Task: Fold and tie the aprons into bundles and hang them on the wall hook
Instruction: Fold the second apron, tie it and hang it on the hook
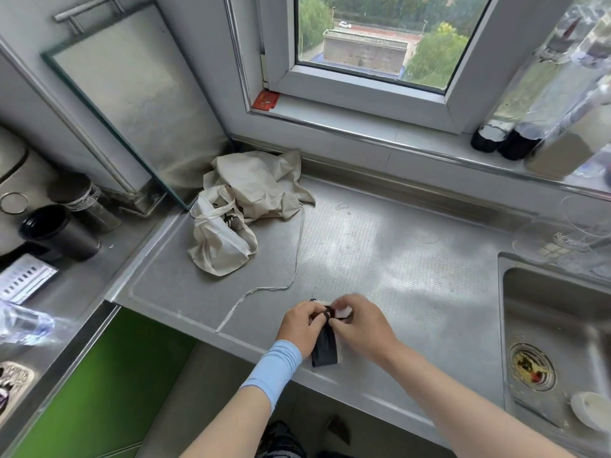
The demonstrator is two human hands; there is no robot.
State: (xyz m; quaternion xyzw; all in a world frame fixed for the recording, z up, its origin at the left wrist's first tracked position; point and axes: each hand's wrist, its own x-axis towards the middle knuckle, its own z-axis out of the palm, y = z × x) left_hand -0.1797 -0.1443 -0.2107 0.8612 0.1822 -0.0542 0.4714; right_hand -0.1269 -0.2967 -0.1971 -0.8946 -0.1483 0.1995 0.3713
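Near edge of steel counter (396,259), centre: apron bundle (325,350), dark cloth rolled into a narrow flat oblong, pale layer showing along right side and at far end. Gripped at far end by both hands.

Left hand (301,322) (pale blue sleeve (274,368) at wrist): fingers (315,318) curled, pinching a dark loop on the bundle. Right hand (362,325): fingertips (347,304) pinching the pale cloth at the same end. Knot or loop shape too small to tell.

Far left on counter, in the corner: cream apron (244,200), crumpled in a loose heap, matte woven cloth, well apart from the bundle. Thin cream tie (299,246) trailing from heap toward near edge, ending left of the hands, not touching them.

Counter surface: brushed metal, finely dimpled panel, raised rim at left.

Right: steel sink (545,309), food scraps in drain (532,366), white cup (591,408) at near corner. Clear glasses (545,242) by sink's far edge.

Far: window (380,44), dark-bottomed bottles (496,137) on sill.

Left: two dark cylindrical containers (59,233); green-edged glass panel (132,104) standing behind heap.
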